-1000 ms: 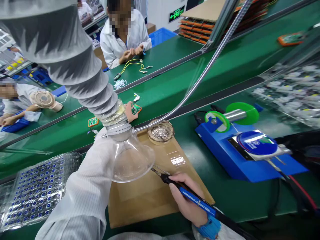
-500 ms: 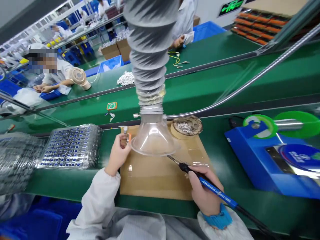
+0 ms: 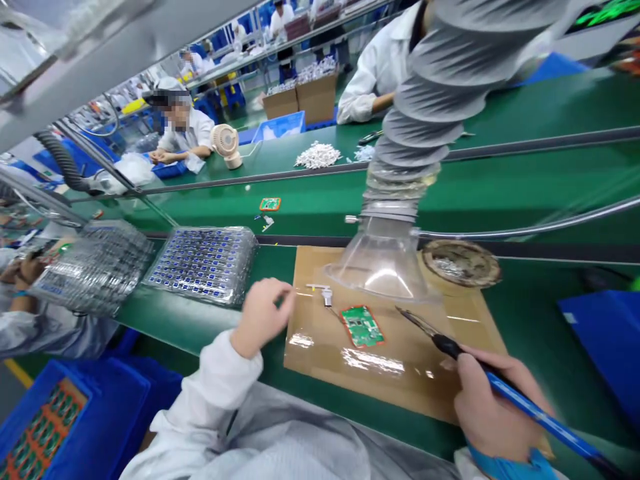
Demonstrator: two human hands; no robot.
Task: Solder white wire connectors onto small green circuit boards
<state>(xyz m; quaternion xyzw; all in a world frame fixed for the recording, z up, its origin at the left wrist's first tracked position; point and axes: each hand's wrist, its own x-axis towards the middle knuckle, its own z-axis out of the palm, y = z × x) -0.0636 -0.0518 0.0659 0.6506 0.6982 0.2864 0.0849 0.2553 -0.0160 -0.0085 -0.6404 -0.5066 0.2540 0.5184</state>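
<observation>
green bench (image 3: 210, 323): cardboard mat (image 3: 320, 357), clear fume hood (image 3: 383, 263) over circuit board (image 3: 362, 326).

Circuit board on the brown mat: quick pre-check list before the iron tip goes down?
1. Circuit board lies flat on the brown mat, in the open: ok.
2. Soldering iron gripped in right hand, tip near the board but off it: ok.
3. Left hand steadying the board: not ok; it is closed at the mat's left edge, apart from the board.
4. Clear fume hood close by: ok, just behind the board.
5. Tip cleaner dish within reach: ok, at the mat's far right corner.
6. Small connector piece joined to the board: cannot tell.
</observation>
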